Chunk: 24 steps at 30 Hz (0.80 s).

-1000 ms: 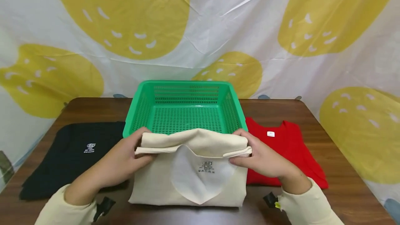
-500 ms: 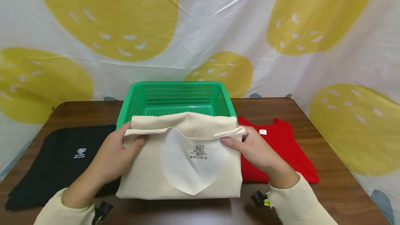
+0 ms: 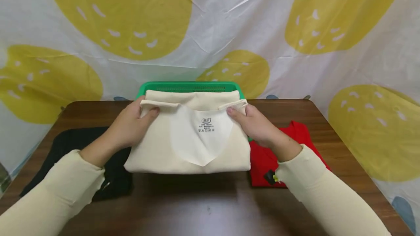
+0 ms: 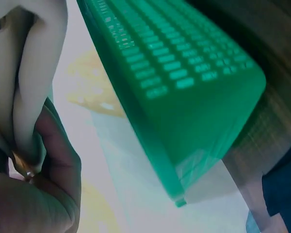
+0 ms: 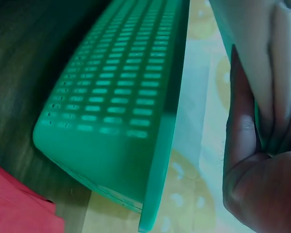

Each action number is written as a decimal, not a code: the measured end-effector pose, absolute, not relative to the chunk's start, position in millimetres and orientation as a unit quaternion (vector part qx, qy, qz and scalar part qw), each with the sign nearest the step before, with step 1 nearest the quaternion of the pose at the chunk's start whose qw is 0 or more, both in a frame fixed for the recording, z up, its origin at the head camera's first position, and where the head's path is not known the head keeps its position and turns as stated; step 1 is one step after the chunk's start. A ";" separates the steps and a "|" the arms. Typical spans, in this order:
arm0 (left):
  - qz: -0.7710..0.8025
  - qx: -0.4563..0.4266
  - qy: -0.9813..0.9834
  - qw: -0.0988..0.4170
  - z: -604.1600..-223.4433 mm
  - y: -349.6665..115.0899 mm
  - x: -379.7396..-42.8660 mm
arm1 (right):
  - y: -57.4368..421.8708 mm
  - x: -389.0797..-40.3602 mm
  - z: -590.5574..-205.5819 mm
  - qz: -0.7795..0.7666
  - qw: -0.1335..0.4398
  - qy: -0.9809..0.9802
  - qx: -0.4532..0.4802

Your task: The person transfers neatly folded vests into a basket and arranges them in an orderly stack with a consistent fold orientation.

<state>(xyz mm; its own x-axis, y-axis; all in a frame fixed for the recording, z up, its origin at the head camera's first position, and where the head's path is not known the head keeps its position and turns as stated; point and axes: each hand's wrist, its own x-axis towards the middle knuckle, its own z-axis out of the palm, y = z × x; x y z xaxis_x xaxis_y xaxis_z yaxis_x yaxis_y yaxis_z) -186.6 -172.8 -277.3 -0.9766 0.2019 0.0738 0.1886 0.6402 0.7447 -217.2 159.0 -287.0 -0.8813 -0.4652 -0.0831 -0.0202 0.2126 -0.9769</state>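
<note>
A folded cream shirt point(image 3: 203, 145) with a pale neck panel and a dark printed label hangs off the table, level between both hands. My left hand point(image 3: 134, 123) pinches its upper left corner, thumb in front and fingers behind. At the upper right corner my right hand point(image 3: 257, 123) grips the folded layers the same way. Behind and below the shirt stands the green basket point(image 3: 183, 86), mostly hidden in the head view. Both wrist views show the basket's slotted side wall point(image 4: 179, 97) close to each hand, with the shirt's folded edge point(image 5: 266, 63) between thumb and fingers.
A folded black garment point(image 3: 75, 137) lies on the left of the brown table point(image 3: 203, 207). On the right lies a folded red garment point(image 3: 267, 163), partly behind the right arm. A fruit-patterned cloth point(image 3: 229, 28) hangs behind the table.
Both hands have raised the cream shirt and carried it forward, from in front of the green basket to over it. The shirt now covers most of the basket's opening from view.
</note>
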 end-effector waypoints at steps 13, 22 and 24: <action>0.513 0.149 0.834 0.136 -282.3 -170.5 -228.7 | 152.8 -260.2 -290.3 -0.608 0.194 0.766 -0.079; 0.535 0.117 0.816 0.184 -293.6 -167.9 -238.7 | 152.1 -265.4 -294.4 -0.594 0.222 0.771 -0.064; 0.527 0.119 0.822 0.179 -294.2 -168.9 -241.7 | 152.1 -265.2 -294.0 -0.587 0.242 0.768 -0.083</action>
